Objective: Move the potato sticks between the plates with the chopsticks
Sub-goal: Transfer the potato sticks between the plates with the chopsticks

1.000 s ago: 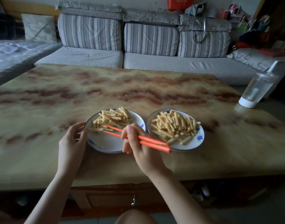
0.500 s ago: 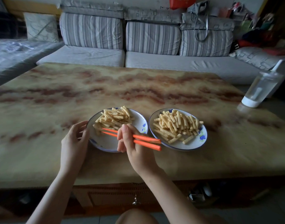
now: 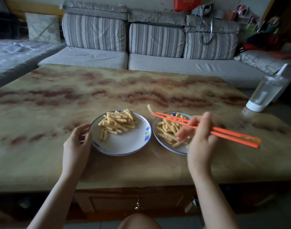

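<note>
Two white plates with blue trim sit side by side on the table. The left plate (image 3: 125,146) holds a pile of potato sticks (image 3: 117,123) at its far side. The right plate (image 3: 159,139) is covered with potato sticks (image 3: 168,129). My right hand (image 3: 200,139) grips orange chopsticks (image 3: 207,128) above the right plate. Their tips pinch a single potato stick (image 3: 149,109) in the air near that plate's far left rim. My left hand (image 3: 77,141) holds the left plate's rim with curled fingers.
A clear plastic bottle with a white cap (image 3: 266,91) stands upside down at the table's right edge. A grey striped sofa (image 3: 141,47) runs behind the marble-patterned table (image 3: 59,100). Bags and clutter lie at the back right.
My right hand has swung right from the left plate to above the right plate, carrying one potato stick in the chopstick tips. My left hand stays on the left plate's rim.
</note>
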{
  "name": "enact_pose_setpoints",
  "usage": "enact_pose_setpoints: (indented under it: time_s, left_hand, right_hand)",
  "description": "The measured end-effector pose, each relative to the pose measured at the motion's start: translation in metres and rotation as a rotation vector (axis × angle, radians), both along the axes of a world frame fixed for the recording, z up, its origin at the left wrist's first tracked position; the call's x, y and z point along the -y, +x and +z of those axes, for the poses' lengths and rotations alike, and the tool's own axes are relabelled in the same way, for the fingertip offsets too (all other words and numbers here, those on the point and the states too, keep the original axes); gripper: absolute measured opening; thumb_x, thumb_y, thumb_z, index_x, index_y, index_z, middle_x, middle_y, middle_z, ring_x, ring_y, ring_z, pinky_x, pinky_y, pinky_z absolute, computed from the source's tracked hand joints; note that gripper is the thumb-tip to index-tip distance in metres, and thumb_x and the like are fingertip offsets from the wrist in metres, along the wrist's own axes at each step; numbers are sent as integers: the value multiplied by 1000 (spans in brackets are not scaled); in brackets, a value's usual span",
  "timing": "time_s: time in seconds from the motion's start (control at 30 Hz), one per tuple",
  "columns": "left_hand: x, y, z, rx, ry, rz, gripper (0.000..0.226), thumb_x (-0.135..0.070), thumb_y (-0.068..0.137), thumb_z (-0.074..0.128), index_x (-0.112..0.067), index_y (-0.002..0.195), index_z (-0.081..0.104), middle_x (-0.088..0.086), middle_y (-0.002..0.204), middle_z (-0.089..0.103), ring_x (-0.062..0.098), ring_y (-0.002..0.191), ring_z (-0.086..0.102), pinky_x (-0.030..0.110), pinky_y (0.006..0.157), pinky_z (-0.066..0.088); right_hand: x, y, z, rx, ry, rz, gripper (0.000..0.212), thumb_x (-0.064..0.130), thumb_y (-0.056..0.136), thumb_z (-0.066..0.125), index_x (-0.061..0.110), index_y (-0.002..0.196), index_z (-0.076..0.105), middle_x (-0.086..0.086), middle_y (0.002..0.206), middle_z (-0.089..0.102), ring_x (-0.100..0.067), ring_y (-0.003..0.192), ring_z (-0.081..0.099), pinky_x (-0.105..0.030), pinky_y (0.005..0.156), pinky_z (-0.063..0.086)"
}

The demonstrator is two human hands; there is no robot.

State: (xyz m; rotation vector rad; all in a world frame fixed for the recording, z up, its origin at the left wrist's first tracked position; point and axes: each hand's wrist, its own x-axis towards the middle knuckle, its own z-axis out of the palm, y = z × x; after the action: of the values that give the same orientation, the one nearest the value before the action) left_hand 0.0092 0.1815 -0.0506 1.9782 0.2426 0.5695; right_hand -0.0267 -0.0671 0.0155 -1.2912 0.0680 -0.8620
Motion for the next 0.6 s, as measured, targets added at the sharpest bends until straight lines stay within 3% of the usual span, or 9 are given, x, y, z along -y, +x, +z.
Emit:
enact_pose_setpoints:
  time_s: [0.1,0.2,0.37,0.6]
  left_hand:
    - [1,-1,1,6,-3,1,30,-13,93,53,-16,121,62,-11,105,60,2,92,53,2,68,35]
    - [2,-2,2,7,-13,4,30,-13,93,53,-15,121,62,-12,104,59,3,92,53,14,77,35]
    - [2,-1,2,10,-15,4,30,-13,93,53,-15,121,62,-10,103,60,4,93,54,15,77,35]
    - [1,-1,0,14,1,1,30,-13,93,53,-15,121,62,-10,104,60,3,91,53,2,67,33]
  right_hand:
    - [27,1,5,1,25,-168,42,25,104,31,13,66,45,-4,39,51,-18,34,47,-20,38,36]
    - [44,0,5,-12,38,-269,43,28,103,31,15,64,44,-6,39,51,-20,35,47,-22,39,35]
    - [58,-2,1,-61,12,-368,45,33,101,33,14,61,45,-9,39,52,-25,35,49,-26,43,38]
    - [61,-4,4,-85,-71,-399,43,22,100,36,9,60,46,-3,35,47,-20,29,42,-23,35,32]
